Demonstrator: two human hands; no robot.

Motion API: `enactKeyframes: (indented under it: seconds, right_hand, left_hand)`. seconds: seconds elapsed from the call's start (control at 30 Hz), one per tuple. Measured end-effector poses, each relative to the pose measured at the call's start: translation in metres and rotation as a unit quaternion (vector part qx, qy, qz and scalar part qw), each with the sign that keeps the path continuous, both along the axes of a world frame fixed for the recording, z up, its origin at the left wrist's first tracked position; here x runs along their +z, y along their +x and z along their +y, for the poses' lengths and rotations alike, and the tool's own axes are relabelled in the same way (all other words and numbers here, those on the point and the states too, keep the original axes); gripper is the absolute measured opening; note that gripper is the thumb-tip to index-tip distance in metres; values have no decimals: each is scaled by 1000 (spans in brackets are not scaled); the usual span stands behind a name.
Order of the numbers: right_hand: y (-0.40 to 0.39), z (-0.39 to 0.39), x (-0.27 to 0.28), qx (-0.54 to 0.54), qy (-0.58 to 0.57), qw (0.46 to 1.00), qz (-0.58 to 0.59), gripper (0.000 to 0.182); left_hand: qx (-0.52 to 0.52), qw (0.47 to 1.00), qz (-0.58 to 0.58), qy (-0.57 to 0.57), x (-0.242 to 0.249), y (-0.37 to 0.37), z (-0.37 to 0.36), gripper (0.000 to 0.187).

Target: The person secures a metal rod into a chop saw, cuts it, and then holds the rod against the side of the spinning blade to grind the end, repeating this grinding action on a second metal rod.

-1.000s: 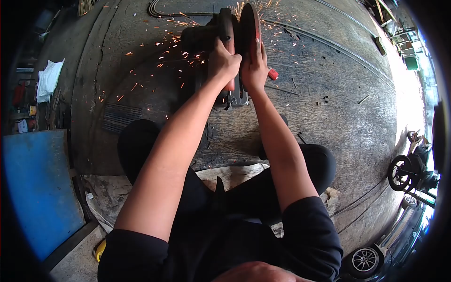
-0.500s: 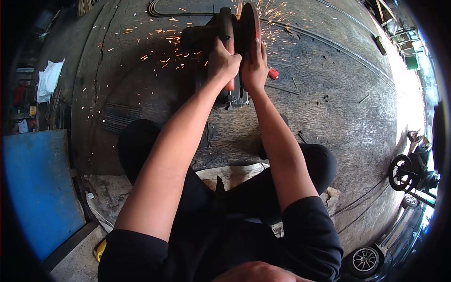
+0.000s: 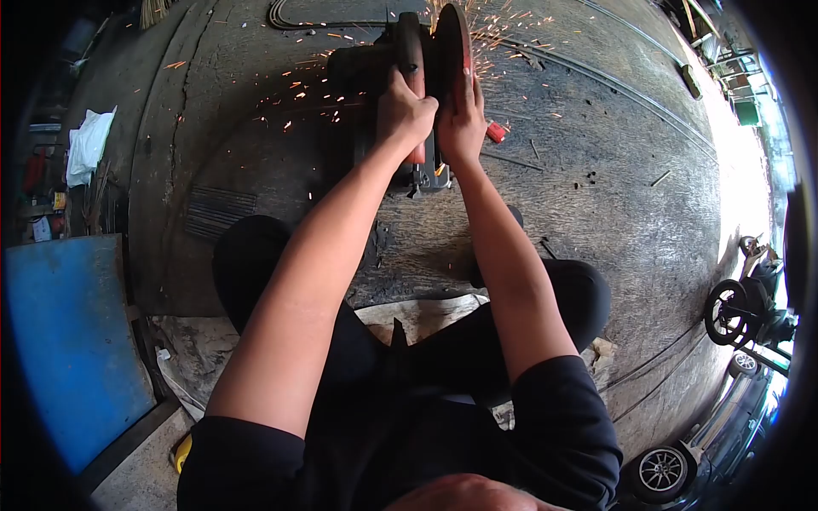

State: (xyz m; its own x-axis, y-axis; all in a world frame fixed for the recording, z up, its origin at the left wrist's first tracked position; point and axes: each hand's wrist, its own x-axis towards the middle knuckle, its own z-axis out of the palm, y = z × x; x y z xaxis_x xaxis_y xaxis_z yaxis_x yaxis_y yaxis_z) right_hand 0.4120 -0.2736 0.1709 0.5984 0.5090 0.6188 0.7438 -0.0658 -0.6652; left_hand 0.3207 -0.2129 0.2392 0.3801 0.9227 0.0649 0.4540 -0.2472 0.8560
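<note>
The left hand (image 3: 409,119) wraps its fingers round the twelve-to-six handle (image 3: 416,83), the disc (image 3: 458,41) at twelve o'clock from the nearer right hand's (image 3: 461,132) outstretched fingers.

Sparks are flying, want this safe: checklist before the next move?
1. Left hand gripping the red handle: ok, wrapped around it.
2. Right hand clear of the disc-shaped part: not ok, fingers appear right at its red edge.
3. Gloves on: not ok, both hands bare.
4. Sparks contained: not ok, scattered on both sides of the machine.
5. Anything beneath clamped: cannot tell, hidden.
</note>
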Motion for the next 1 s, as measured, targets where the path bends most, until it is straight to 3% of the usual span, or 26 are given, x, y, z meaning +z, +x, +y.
enactKeyframes:
  seconds: [1.0]
  right_hand:
    - [1,1,-5,-4,13,1000,-9,52]
  left_hand:
    - [-1,1000,-7,4,-1,0,-2,64]
